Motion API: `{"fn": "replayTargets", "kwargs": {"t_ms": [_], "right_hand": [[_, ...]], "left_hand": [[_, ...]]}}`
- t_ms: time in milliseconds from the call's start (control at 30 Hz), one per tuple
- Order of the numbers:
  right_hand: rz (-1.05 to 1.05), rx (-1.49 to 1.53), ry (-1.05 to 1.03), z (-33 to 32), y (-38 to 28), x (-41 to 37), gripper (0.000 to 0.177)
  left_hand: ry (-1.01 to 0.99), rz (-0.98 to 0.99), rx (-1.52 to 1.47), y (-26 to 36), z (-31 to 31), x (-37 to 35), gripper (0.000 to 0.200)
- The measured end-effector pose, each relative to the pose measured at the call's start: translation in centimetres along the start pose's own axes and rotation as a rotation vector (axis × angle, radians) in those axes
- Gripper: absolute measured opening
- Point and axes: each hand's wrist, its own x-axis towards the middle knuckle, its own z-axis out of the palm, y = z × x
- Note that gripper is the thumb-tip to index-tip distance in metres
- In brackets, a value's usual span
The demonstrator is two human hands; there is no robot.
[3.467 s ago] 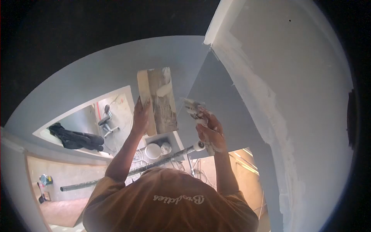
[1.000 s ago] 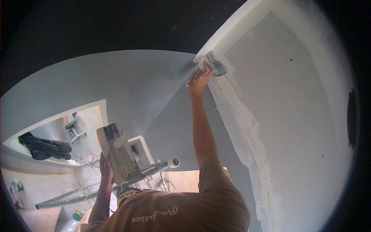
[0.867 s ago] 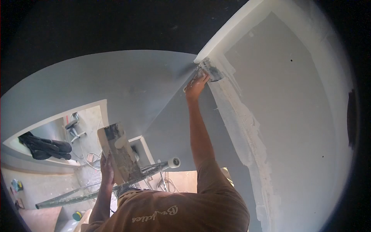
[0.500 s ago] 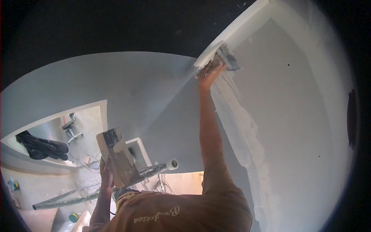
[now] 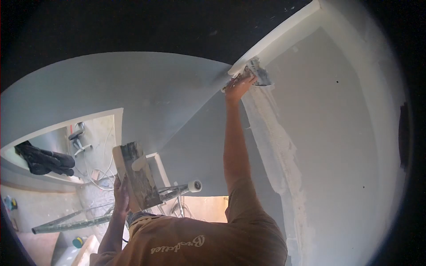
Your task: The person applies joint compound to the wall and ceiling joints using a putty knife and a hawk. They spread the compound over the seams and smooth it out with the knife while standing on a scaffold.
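My right hand, raised high at the wall corner, is closed round a wide taping knife. The blade lies against the wall board just below the pale top edge, at the upper end of a strip of white compound. Low on the left, my left hand grips a flat rectangular hawk from its left side. Grey and cream compound is smeared over the hawk's face. Most of the left fingers are hidden behind it.
A window-like opening at the left shows a dark garment and a stool-like object. Below the hawk, a metal tube with a round white end sticks out. Cables lie on the floor beyond. A dark ceiling spans the top.
The knife in my right hand has shifted slightly down along the corner, its blade tilted differently. The hawk is a little more upright. The whole view has shifted slightly.
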Motion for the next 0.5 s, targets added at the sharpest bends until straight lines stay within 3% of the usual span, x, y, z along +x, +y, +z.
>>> {"fn": "replayTargets", "kwargs": {"t_ms": [133,200,433,500], "right_hand": [[0.014,-0.073,-0.066,-0.3,-0.8,-2.0,0.053],[0.173,-0.075,-0.162,-0.6,-0.8,-3.8,0.057],[0.339,-0.107,-0.127,0.1,-0.9,-6.6,0.059],[0.491,-0.017,-0.147,0.1,-0.7,-6.9,0.06]], "left_hand": [[0.037,-0.005,0.023,2.5,1.4,-0.9,0.041],[0.061,-0.014,0.047,2.3,1.4,-1.1,0.042],[0.043,0.013,0.088,2.1,0.2,-1.4,0.042],[0.046,0.018,0.099,2.4,0.1,-1.6,0.041]]}}
